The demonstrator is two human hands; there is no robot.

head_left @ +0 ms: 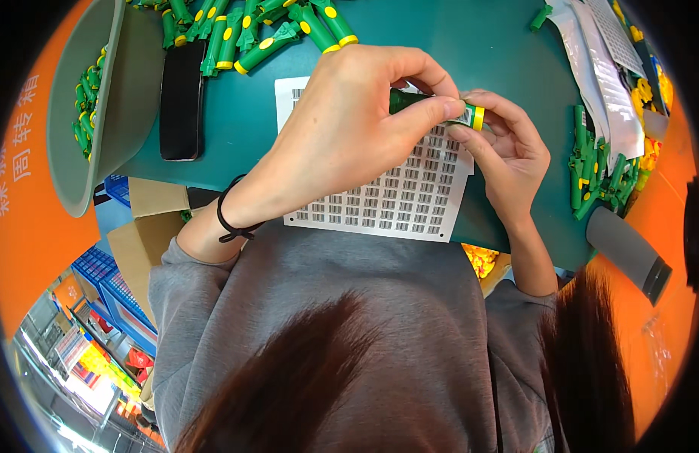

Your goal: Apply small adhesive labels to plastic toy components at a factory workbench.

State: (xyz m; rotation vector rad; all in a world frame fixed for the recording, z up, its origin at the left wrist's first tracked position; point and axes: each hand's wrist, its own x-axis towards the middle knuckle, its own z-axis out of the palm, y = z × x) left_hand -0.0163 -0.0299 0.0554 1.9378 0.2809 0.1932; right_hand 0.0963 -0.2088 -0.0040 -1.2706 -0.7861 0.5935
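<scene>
Between both hands, above the table, is a small green tube (pixel 407 100) with a yellow end and a white barcode label on its side. My left hand (pixel 349 113), a black band around its wrist, grips the tube's green body; the thumb presses on the label. The fingers of my right hand (pixel 515 147) pinch the tube near its yellow end. Under the hands lies a white sheet of barcode labels (pixel 379 208), partly covered by my left hand and forearm. The tube's far left end is hidden behind my left fingers.
Several similar green tubes (pixel 262 53) lie at the back. A black phone (pixel 182 102) rests beside a grey tub (pixel 130 113) with green pieces. At right are more green pieces (pixel 587 170), white plastic bags (pixel 598 68) and a grey cylinder (pixel 625 245). A cardboard box (pixel 130 249) stands lower left.
</scene>
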